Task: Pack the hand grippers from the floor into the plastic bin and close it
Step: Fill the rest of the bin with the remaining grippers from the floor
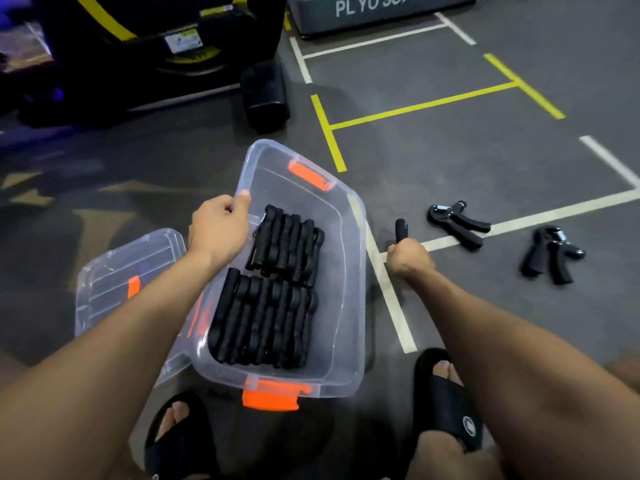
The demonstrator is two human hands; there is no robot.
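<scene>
Two rows of black hand grippers point(273, 289) already lie packed side by side in the clear plastic bin point(349, 271), which sits open on the grey floor point(450, 150) between the person's sandalled feet. Its orange latches show at the 12 o'clock end point(308, 174) and the 6 o'clock end point(272, 396). The left hand point(220, 225) is closed over the bin's rim on the 9 o'clock side, thumb on the edge, fingers curled under. The clear lid point(114, 275) lies flat on the floor just beside the bin at about 8 o'clock, partly hidden by the left forearm. At 3 o'clock from the bin the right hand point(408, 256) is clenched around one gripper point(401, 230), whose black handle sticks up out of the fist; whether it is off the floor I cannot tell. Further out at 3 o'clock, two more grippers rest on the floor, well apart from the bin: one point(457, 225) across a white line, the other point(550, 254) beyond it, handles splayed. White and yellow tape lines cross the floor toward 1 o'clock, a grey plyo box point(363, 12) stands at 12 o'clock, and a dark machine point(145, 50) with yellow trim fills the 11 o'clock corner.
</scene>
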